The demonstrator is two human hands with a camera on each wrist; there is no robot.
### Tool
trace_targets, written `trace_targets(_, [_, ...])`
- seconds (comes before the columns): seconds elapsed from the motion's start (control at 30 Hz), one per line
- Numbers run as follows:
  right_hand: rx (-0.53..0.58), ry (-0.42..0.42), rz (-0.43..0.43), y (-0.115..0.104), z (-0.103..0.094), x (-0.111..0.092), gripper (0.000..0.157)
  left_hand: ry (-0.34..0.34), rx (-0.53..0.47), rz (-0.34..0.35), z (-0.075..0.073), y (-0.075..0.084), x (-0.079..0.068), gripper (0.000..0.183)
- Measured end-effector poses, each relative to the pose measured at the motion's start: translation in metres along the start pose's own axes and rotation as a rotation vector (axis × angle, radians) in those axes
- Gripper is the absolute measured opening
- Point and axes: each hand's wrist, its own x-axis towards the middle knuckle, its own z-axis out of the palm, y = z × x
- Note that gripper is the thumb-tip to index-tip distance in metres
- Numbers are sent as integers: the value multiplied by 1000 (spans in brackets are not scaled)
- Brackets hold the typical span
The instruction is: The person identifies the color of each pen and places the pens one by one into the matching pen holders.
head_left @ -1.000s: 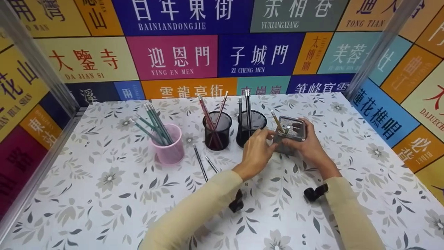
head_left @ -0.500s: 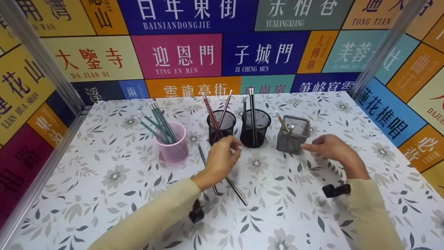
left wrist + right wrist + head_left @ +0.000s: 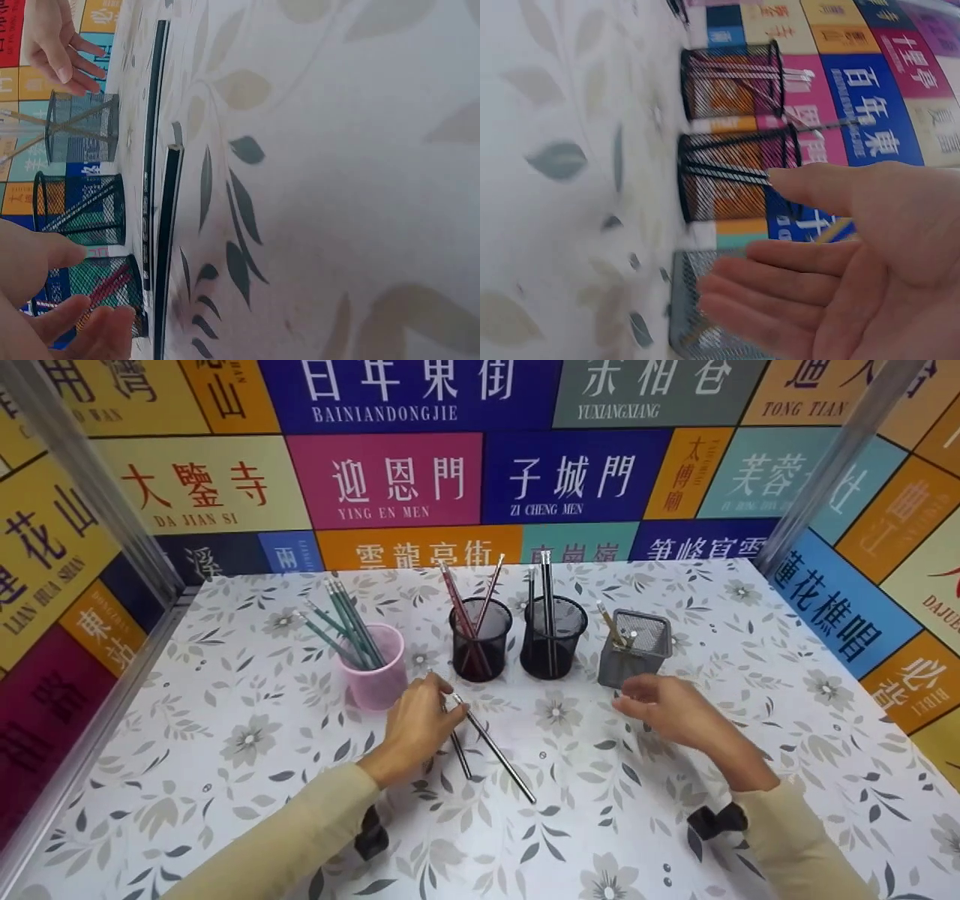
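My left hand [image 3: 414, 729] is just over two dark striped pencils lying on the floral tabletop, its fingertips close to their upper ends. One pencil [image 3: 460, 756] is partly hidden by the hand; the other pencil [image 3: 501, 757] slants to its right. In the left wrist view the thumb stands apart from loosely bent fingers [image 3: 101, 330], with nothing between them. My right hand [image 3: 675, 714] hovers in front of a grey square mesh pencil holder [image 3: 628, 669], which contains a few pencils. Its fingers [image 3: 772, 289] are extended and hold nothing in the right wrist view.
Left of the hands stands a pink cup [image 3: 373, 690] with several green pencils. Two round black mesh holders stand at the middle back, one with red pencils [image 3: 466, 619], one with black pencils [image 3: 547, 607]. Walls with colourful lettered panels [image 3: 390, 484] border the table.
Both hands have left the grey holder, which now stands alone. My left hand has moved left to the loose pencils; one of them now lies farther right and nearer. My right hand has drawn back.
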Motion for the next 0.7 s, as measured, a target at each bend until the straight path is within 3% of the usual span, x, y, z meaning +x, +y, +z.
trace_targets(0.33, [230,132,-53,-20,35,22,87,-61,-8,-192,5,-11,8,60])
trace_targets(0.47, [287,178,-52,-25,44,35,96,-73,-24,-192,8,-11,11,64])
trace_targets(0.7, [497,240,19,-34,51,63,110,-81,1,-191,12,-6,16,57])
